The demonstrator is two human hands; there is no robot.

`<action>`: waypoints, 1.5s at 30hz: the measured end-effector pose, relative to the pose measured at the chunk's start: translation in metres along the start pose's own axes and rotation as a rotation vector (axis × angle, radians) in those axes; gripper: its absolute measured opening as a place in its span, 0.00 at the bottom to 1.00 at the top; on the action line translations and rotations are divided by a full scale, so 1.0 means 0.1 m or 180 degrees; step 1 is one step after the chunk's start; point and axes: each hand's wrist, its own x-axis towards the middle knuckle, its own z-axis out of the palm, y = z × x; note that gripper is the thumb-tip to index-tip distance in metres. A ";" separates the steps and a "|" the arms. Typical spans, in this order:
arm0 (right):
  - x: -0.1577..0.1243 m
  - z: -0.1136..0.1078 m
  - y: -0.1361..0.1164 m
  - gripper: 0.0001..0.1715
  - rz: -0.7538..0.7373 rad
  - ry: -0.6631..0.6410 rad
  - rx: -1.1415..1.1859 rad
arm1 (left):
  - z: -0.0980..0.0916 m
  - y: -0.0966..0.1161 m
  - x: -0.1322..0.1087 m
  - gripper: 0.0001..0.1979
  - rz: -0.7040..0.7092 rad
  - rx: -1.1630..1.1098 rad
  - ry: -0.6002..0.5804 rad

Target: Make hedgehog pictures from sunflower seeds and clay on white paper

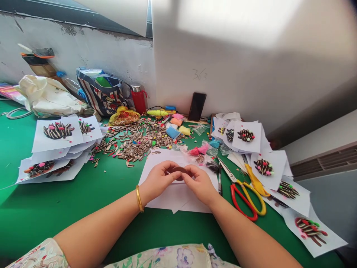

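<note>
You're watching from your own head here, the camera pitched forward and down, sitting close above your left hand [158, 180] and right hand [199, 184], and the wide view runs across the green tabletop [55, 212] to the white wall [223, 74].

A soft strip of dark brown modelling clay [178, 171] bends into a shallow arch between your left hand [158, 179] and your right hand [199, 185], pinched at each end by your fingertips. Your fingers hide part of it, so you can't see its full length. It sits over a flat white paper sheet [178, 199], which lies on the green desk [69, 208].
</note>
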 end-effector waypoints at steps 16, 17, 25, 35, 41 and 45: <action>-0.01 0.02 0.04 0.05 0.0024 -0.0078 0.0008 | 0.01 0.02 -0.01 0.08 0.0155 0.0276 0.0060; 0.00 0.02 0.05 0.05 0.0042 -0.0026 0.0063 | 0.01 0.02 -0.01 0.08 0.0122 0.0186 0.0069; 0.01 0.03 0.07 0.07 0.0164 -0.0050 0.0612 | -0.02 0.00 -0.02 0.09 0.0964 0.1031 0.0082; 0.02 0.02 0.09 0.08 0.0226 -0.0032 0.0723 | -0.01 -0.03 -0.02 0.08 0.0758 0.1196 0.0253; 0.02 0.01 0.03 0.11 0.0299 -0.0029 0.0585 | 0.00 0.01 0.00 0.07 0.0133 0.0384 0.0129; 0.03 0.02 0.01 0.10 0.0413 -0.0208 0.0847 | 0.01 0.03 0.00 0.10 0.0065 0.0045 0.0165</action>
